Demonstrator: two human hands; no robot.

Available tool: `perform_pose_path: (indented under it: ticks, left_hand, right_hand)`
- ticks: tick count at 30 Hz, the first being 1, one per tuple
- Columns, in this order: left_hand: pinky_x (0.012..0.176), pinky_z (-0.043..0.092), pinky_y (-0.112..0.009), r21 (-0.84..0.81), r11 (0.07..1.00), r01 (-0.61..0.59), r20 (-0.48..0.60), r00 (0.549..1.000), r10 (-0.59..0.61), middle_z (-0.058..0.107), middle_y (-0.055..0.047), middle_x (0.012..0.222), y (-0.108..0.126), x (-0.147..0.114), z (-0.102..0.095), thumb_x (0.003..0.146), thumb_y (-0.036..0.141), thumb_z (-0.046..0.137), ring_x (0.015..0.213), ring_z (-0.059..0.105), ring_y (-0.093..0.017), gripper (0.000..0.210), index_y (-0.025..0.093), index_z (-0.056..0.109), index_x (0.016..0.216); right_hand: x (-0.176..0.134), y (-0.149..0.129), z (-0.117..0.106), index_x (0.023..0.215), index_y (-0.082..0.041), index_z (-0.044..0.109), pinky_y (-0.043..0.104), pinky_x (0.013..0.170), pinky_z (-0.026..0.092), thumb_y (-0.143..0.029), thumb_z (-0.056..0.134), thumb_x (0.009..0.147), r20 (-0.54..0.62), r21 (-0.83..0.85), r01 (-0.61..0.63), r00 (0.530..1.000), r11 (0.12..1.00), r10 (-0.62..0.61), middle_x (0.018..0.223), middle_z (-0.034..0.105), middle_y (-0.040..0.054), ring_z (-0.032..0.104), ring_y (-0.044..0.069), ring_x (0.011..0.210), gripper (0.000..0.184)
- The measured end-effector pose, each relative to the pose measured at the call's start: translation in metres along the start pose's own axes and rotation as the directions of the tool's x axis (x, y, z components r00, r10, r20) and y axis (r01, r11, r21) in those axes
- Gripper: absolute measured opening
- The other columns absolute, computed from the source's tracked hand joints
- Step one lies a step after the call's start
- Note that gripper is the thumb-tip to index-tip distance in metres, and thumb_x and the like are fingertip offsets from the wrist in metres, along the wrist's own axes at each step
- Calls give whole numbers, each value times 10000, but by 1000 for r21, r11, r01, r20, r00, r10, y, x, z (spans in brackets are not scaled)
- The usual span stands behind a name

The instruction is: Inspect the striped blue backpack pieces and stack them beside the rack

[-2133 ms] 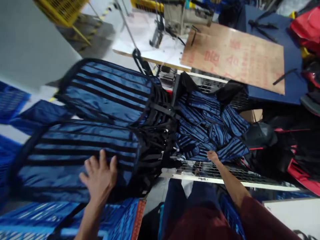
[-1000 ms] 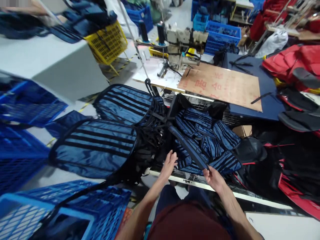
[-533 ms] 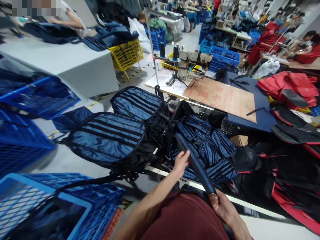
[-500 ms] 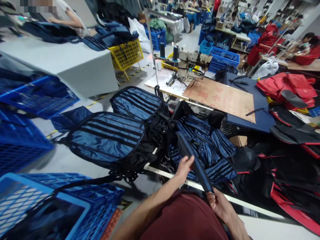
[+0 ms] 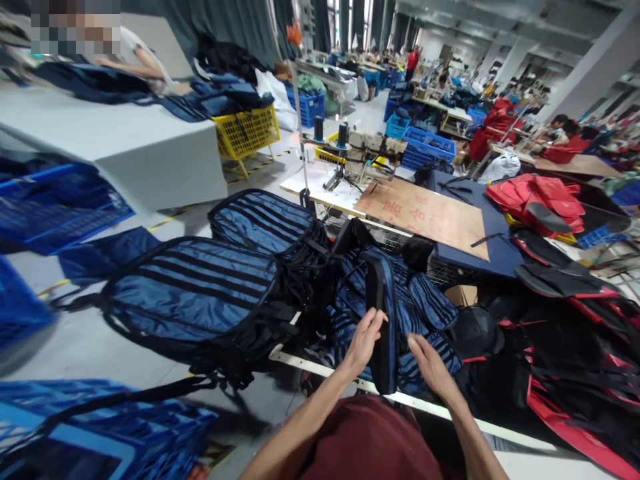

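A long, narrow black-and-blue padded fabric piece (image 5: 389, 300) stands nearly upright in front of me. My left hand (image 5: 364, 340) is closed on its left edge, with the thumb side hidden. Just right of the piece is my right hand (image 5: 429, 360), apart from it. Its fingers are curled together, and nothing shows in them. Beneath both hands lies a heap of blue fabric bag parts with black stripes (image 5: 433, 300). Left of the heap, two blue striped backpacks (image 5: 200, 283) lie with black straps bunched at their right ends.
A white rail (image 5: 320, 368) runs between my body and the heap. Black-and-red bags (image 5: 560, 373) pile up at the right. Blue crates (image 5: 165, 413) stand at the lower left. Beyond the heap are a sewing machine (image 5: 370, 147) and a brown board (image 5: 425, 213). A person works at the white table (image 5: 165, 160).
The padded piece has swung from a slant to nearly upright in my left hand. My right hand has let go of its lower end and moved up. The camera view has tilted upward.
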State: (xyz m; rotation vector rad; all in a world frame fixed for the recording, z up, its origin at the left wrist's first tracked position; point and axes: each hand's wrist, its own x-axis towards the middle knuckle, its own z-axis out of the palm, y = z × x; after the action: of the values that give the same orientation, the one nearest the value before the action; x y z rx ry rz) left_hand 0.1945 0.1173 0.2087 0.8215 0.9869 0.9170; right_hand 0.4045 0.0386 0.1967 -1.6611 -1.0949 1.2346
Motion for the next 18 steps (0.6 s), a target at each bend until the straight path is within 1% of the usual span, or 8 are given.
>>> perform_pose_path:
  ticks: [2,6,8,10,13,15,16,18]
  left_hand:
    - [997,551,-378,112,993,-35,74,997,27,754,-95,1186,-1,-12,7,940,802,655,1170,663,-285,587,222,718,998]
    - [1000,591,-416,146,989,-36,94,995,22,785,-105,1111,0,-18,18,912,832,656,1126,704,-309,636,213,738,1033]
    - [1040,597,-455,38,999,-29,36,999,28,787,-122,1124,6,-15,18,864,830,723,1171,731,-342,617,225,727,984]
    - [987,630,-470,-133,989,-59,-79,996,49,773,-113,1052,22,-14,7,784,825,807,1079,777,-339,594,252,685,887]
    - [579,598,-388,-182,974,-135,-258,962,85,624,-10,709,72,-28,-52,710,832,847,569,621,-181,620,283,561,740]
    - [392,358,-289,-91,983,-157,-336,934,118,398,73,532,115,-46,-117,645,818,891,415,302,-86,713,266,439,662]
    - [396,324,-267,42,986,-159,-438,884,161,338,85,490,134,-57,-153,555,844,913,421,285,-83,788,253,398,638]
    - [443,384,-282,427,903,38,-573,784,238,433,71,481,165,-74,-218,501,997,815,461,409,-128,817,254,519,671]
  right_hand:
    - [17,-30,21,1256,-242,738,371,1108,532,-665,778,968,-47,81,189,981,979,-186,1282,756,81,649,282,1291,513]
    - [42,-53,67,1040,-225,705,299,874,548,-674,686,1024,-270,113,208,947,972,-171,961,725,35,648,236,934,450]
    - [54,-48,74,943,-235,669,296,798,524,-676,610,1057,-360,39,202,917,979,-174,864,687,19,611,228,844,459]
    - [69,-39,62,923,-234,661,306,798,511,-634,552,1086,-450,-77,176,873,981,-191,851,695,31,609,238,839,445]
    - [89,-33,4,838,-245,623,342,819,479,-511,563,1081,-606,-164,62,782,984,-150,817,693,73,624,272,858,365]
    - [93,-31,-51,738,-278,550,363,803,451,-454,625,1032,-678,-159,3,727,987,-112,737,641,69,622,291,828,351]
    - [93,-31,-78,708,-290,531,368,783,442,-452,657,1004,-700,-151,-22,708,988,-91,692,612,59,622,300,803,360]
    - [89,-29,-122,688,-297,534,357,744,437,-486,737,930,-695,-137,-33,715,990,-72,670,609,40,624,305,768,368]
